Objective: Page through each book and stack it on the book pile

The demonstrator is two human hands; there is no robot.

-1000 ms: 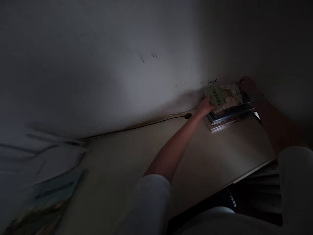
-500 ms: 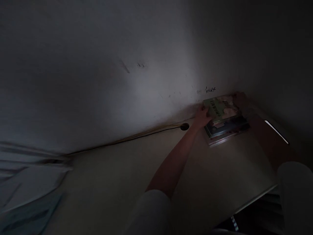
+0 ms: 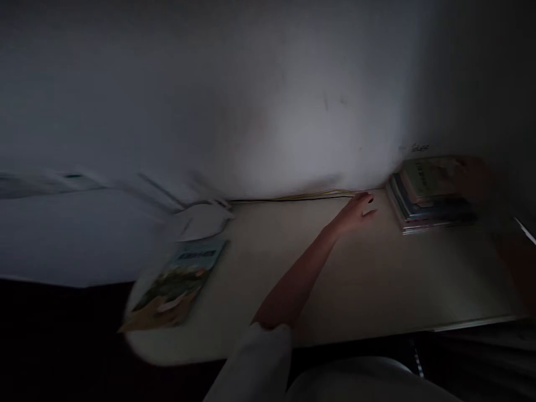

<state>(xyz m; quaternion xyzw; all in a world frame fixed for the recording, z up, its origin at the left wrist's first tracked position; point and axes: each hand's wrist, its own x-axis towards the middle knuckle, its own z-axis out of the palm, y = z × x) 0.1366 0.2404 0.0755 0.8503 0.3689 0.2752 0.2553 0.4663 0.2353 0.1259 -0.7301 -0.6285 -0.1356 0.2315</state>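
Observation:
A stack of several books [image 3: 435,195] lies at the back right of the pale table [image 3: 368,279], in the corner by the wall. My left hand [image 3: 355,214] hovers over the table to the left of the stack, apart from it, with its fingers spread and nothing in them. At the right end of the top green book, my right hand [image 3: 475,177] shows dimly. Its fingers are too dark to make out. A book with a landscape cover [image 3: 180,285] rests at the table's left end.
Behind the landscape book stands a white rounded object [image 3: 201,220], blurred. Thin cables [image 3: 293,197] run along the foot of the wall. A bright thin edge [image 3: 525,230] shows at the far right. The table's front edge curves at the left.
The view has swung left, bringing the landscape book into sight. My left hand has come off the stack and moved left of it. My right hand is still at the stack's right end.

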